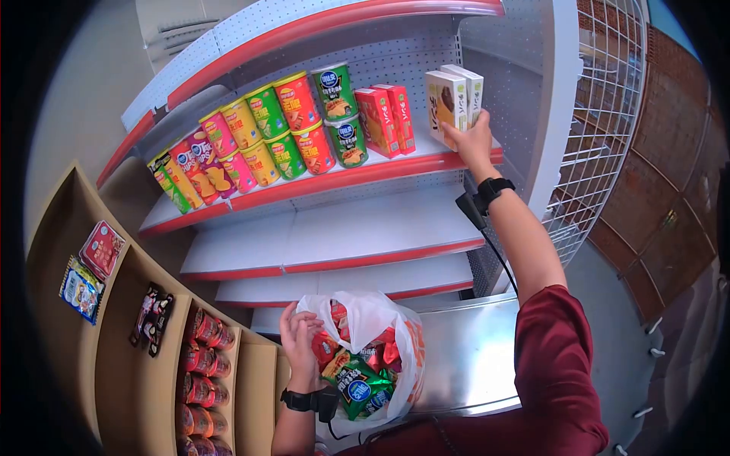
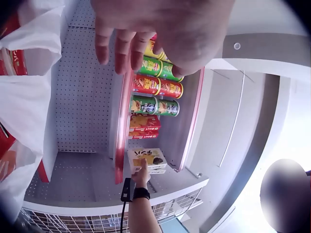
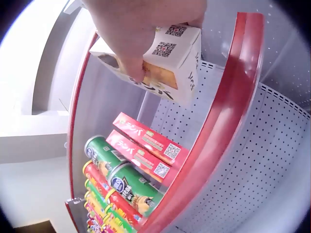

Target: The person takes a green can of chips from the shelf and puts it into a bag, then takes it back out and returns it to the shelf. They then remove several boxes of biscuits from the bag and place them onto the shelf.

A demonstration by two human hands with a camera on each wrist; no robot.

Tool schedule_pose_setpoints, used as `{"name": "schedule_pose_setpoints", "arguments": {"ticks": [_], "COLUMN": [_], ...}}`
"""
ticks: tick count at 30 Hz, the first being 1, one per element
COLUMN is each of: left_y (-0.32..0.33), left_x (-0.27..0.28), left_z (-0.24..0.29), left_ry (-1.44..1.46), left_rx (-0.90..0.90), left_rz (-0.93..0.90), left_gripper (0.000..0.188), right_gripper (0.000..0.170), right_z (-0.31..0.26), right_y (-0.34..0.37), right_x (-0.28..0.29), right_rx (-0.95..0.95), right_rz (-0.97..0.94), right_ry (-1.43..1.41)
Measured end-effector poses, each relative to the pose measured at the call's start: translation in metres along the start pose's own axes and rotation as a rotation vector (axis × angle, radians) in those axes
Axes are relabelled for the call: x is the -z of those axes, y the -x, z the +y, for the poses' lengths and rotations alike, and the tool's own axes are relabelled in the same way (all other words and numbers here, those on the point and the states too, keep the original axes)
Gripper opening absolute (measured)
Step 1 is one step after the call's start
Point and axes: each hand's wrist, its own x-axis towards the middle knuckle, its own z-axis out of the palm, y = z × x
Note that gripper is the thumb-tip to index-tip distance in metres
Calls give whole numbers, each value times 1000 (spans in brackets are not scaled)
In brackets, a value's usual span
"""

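My right hand [image 1: 473,143] grips two white snack boxes [image 1: 449,99] that stand side by side at the right end of the stocked shelf. In the right wrist view, the thumb presses the printed front of the near white box [image 3: 163,75], and QR codes show on the box ends. Left of them, two red boxes [image 1: 378,120] stand upright on the same shelf. My left hand [image 1: 300,342] holds nothing, its fingers loosely bent beside the rim of a white plastic bag [image 1: 414,342]. Inside the bag lie several snack packs, a green one [image 1: 356,384] on top.
Stacked chip cans [image 1: 289,121] fill the shelf's left and middle. A red-edged lower shelf [image 1: 327,235] runs beneath. White wire mesh [image 1: 597,144] borders the right side. At left, a wooden rack [image 1: 163,380] holds packets and red jars. A metal surface [image 1: 471,357] lies beside the bag.
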Motion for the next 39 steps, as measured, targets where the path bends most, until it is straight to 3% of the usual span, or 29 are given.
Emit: {"name": "schedule_pose_setpoints", "arguments": {"ticks": [10,18,24,34,39], "left_y": [-1,0,0,-2,0], "left_x": [9,12,17,24,28], "left_z": [-9,-16,-19,-23,-26], "left_ry": [-36,-53,-49,-74,-86], "left_rx": [23,50,53,58,49], "left_rz": [49,71,70,64,53], "left_gripper": [44,42,42,41,41], "right_gripper": [65,73,66,69,69], "right_z": [21,20,18,10,19], "right_y": [-16,-20,-20,-13,-15], "right_x": [-41,-40,-40,-43,-43], "right_rx": [-21,29,17,-5,81], "right_rz": [-154,-436,-443,-459,-466], "right_ry": [25,90,139,205,142]}}
